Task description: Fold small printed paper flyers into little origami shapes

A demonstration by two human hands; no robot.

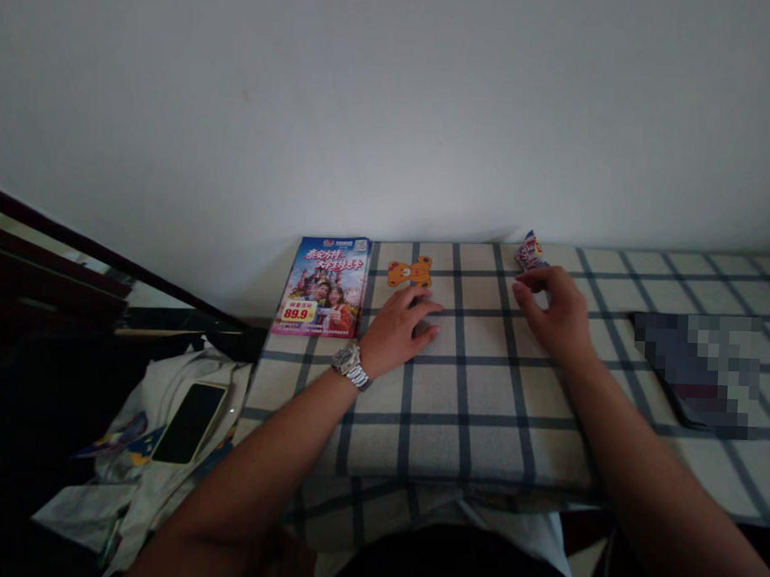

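My left hand rests palm down on the checked tablecloth, its fingers stretched toward an orange bear-shaped cutout just beyond the fingertips. A metal watch sits on that wrist. My right hand lies on the cloth with its fingers curled inward, close to a small folded colourful paper near the wall. Whether the fingers hold anything is hidden.
A colourful flyer printed with 89.9 lies at the table's left corner. A dark flat object, pixelated, lies at the right. Below left, a phone rests on a pile of white cloth. A white wall rises behind the table.
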